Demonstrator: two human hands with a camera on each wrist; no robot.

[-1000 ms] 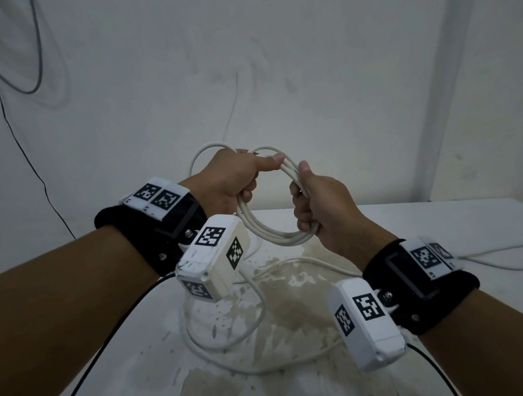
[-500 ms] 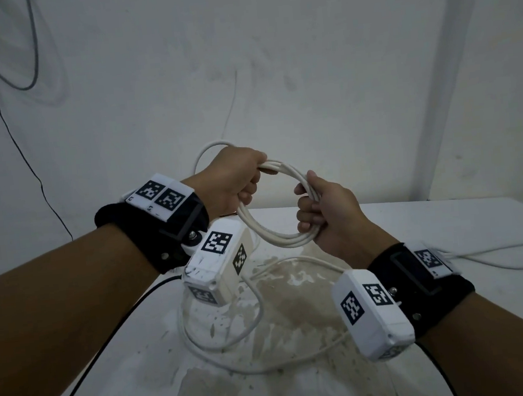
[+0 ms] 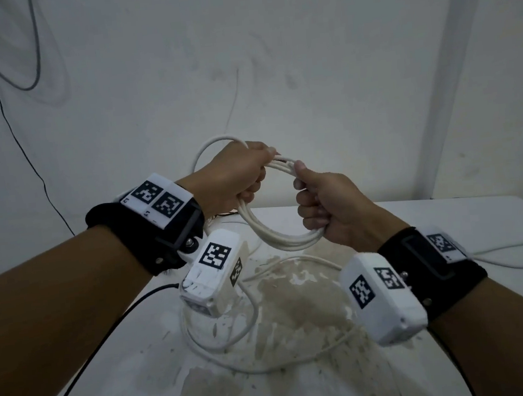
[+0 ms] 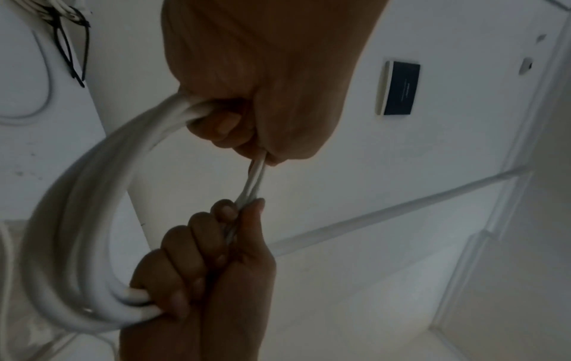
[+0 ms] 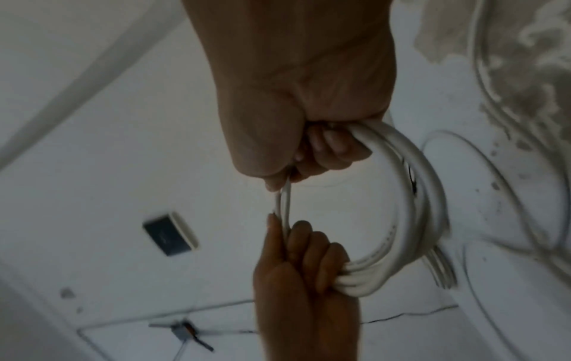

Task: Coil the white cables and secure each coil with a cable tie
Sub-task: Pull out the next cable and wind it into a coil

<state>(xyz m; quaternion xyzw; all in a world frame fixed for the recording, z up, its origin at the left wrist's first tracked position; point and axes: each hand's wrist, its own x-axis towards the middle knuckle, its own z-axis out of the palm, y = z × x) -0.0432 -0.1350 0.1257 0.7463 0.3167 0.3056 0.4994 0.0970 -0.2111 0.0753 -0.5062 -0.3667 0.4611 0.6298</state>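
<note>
Both hands are gripping one half-wound coil above the table.

From the head view, the left hand and right hand are each closing curled fingers round the white coil, held up over the stained table; below the coil, loose cable is still lying unwound on the table. From the left wrist, a finished coil bound with a black cable tie is showing beyond the held coil, so I judge at least one is done. From the right wrist, both fists are clamping the strands; winding and tying appear to remain.
</note>
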